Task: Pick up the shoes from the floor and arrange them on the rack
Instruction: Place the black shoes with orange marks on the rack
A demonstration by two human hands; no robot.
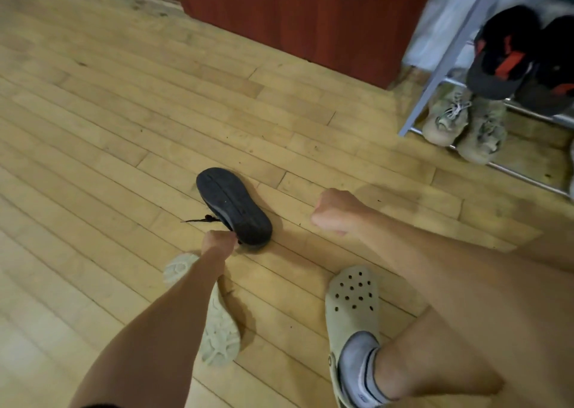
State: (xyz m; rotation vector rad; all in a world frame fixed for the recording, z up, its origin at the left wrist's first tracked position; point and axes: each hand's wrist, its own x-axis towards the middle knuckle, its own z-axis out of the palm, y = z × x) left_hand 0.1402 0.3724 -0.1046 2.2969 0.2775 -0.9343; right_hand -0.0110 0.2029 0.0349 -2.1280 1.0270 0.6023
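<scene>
A black shoe (233,205) lies on the wooden floor, tipped with its dark sole facing up and a lace trailing to the left. My left hand (217,242) is closed on its near edge by the laces. A pale shoe (221,334) lies sole-up just behind it, partly hidden under my left forearm. My right hand (337,210) hovers to the right of the black shoe, curled into a fist with nothing in it. The metal shoe rack (447,56) stands at the upper right.
On the rack, a black and red pair (503,53) sits above a beige sneaker pair (448,118). My foot in a pale clog (352,296) and grey sock stands at the lower right. A red-brown cabinet (310,19) stands behind, left of the rack.
</scene>
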